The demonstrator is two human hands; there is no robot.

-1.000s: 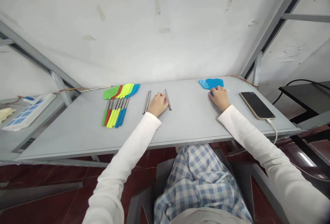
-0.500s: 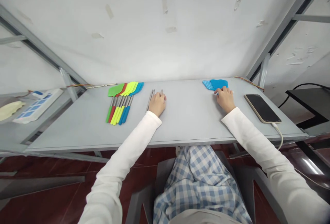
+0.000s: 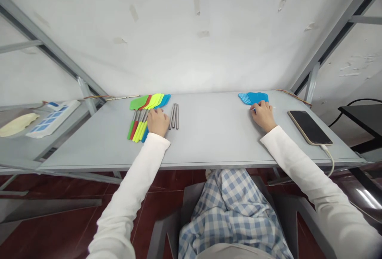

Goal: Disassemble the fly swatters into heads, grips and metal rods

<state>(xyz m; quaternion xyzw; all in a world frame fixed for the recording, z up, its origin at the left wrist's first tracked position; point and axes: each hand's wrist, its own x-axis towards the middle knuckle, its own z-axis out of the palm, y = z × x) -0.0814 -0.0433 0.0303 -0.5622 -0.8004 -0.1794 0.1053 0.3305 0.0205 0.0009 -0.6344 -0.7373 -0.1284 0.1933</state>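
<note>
My left hand point(image 3: 157, 121) lies curled over the near ends of a row of coloured-handled flat tools point(image 3: 140, 119), beside its blue handle; whether it grips one is hidden. Their green, red, yellow and blue heads point(image 3: 151, 101) fan out toward the wall. Just right of this hand, three thin metal rods point(image 3: 174, 115) lie side by side. My right hand point(image 3: 262, 115) sits at the near edge of a small stack of blue flat heads point(image 3: 253, 97), fingers curled on one of them.
All of this lies on a grey table point(image 3: 209, 139) against a white wall. A dark phone point(image 3: 309, 127) on a white cable lies at the right end. To the left, a shelf holds a white and blue pad point(image 3: 49, 117). Metal frame posts stand at both back corners.
My left hand carried a single rod leftward, laid it next to the other two, then moved further left onto the coloured handles. My right hand stayed at the blue heads.
</note>
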